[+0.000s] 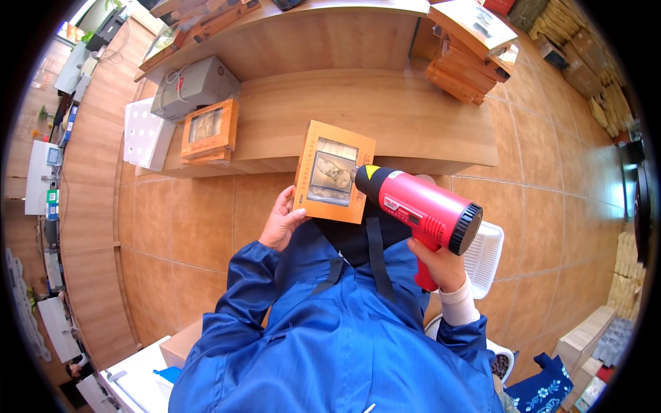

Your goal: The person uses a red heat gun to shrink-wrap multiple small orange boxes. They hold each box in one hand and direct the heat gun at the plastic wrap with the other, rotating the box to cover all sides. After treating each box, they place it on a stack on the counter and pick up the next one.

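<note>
My left hand [281, 221] grips the lower left edge of an orange gift box [308, 158], thumb on the front and fingers behind. The box is tilted above my lap, and its clear window shows pale contents with a darker piece in the middle. My right hand [441, 263] is wrapped round the handle of a red heat gun [428, 205] with a black rear cap. The heat gun's nozzle points left at the box's window, very close to its right edge; whether they touch I cannot tell.
A wooden bench [330, 103] stands ahead. On its left are another orange box [210, 131], a grey carton [196, 88] and a white perforated box [146, 134]. Stacked orange boxes [463, 65] rise at its right. A white plastic basket [485, 258] sits beside my right hand.
</note>
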`<state>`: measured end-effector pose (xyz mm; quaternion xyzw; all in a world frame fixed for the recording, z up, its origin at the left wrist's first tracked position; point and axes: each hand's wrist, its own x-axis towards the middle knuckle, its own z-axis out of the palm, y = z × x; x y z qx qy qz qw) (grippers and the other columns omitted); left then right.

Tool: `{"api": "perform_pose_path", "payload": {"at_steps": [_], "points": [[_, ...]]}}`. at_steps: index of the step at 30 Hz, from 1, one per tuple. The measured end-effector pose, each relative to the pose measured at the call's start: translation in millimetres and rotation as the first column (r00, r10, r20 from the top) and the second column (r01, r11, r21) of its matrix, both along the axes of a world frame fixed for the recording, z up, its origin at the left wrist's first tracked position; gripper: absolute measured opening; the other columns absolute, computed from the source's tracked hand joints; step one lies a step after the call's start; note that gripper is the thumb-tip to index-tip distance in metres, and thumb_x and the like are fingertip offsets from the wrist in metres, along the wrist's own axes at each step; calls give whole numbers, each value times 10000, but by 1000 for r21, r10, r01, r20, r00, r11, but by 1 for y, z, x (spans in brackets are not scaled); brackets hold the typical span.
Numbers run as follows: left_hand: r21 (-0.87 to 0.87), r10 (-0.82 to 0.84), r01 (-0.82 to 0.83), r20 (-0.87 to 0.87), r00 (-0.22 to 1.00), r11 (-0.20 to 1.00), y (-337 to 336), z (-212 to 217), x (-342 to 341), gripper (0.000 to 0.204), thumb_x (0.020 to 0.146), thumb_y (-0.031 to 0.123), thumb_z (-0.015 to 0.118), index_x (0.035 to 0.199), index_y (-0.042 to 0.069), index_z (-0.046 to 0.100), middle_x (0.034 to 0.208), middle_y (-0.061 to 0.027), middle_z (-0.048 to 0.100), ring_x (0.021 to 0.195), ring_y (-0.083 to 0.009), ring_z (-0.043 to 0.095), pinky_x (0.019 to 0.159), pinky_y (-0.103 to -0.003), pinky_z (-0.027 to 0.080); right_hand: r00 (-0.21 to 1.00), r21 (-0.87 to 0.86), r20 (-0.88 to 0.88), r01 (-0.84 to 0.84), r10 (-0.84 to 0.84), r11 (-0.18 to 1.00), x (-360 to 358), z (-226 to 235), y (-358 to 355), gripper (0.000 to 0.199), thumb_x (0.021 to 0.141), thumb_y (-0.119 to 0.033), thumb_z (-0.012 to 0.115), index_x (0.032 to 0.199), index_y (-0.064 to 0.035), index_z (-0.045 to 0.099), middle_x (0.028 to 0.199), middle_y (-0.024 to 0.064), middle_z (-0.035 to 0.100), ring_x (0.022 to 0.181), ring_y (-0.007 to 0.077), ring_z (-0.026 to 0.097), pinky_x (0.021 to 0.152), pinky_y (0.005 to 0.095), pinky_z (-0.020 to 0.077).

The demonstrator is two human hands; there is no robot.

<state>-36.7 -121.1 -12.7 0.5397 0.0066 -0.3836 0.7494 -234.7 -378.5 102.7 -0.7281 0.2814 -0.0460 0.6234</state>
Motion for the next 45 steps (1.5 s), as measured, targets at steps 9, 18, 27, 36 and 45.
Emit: {"api": "perform_pose_path", "payload": {"at_steps": [9,18,27,36,45], "points": [[-11,-19,19,13,1000,1000,0,5,-1,664,767,83,606,1357,83,301,1261,-62,487,1121,-178,506,916,-318,435,989,56,133,-72,64,996,8,5,11,398,722,-78,719,1079,-23,550,965,51,597,875,143,561,781,295,461],[-106,-1,7,60,998,994,30,22,35,571,774,309,551,1249,16,428,1193,-93,527,1110,-191,504,963,-323,378,986,-26,37,162,-161,986,-23,10,-34,390,746,-141,724,1076,-19,555,965,55,591,864,148,557,769,294,461],[-20,-242,246,125,962,969,40,39,58,560,768,344,550,1190,-17,479,1139,-104,556,1075,-175,511,957,-309,363,991,72,66,111,-115,991,-10,19,-21,328,753,-103,705,1036,-24,560,902,43,578,810,124,546,711,270,466],[24,-306,305,66,950,952,44,28,55,553,798,389,546,1194,6,487,1136,-84,567,1055,-155,531,914,-301,401,994,-7,76,79,-78,997,3,21,-14,315,748,-118,716,1014,-28,573,885,33,592,801,127,553,722,287,468],[-41,-318,320,49,947,947,34,19,54,508,851,395,501,1192,20,508,1144,-81,577,1057,-162,540,919,-316,408,997,71,76,-15,10,997,10,20,-4,293,750,-88,709,1004,-29,576,893,30,593,795,119,552,717,265,461]]}}
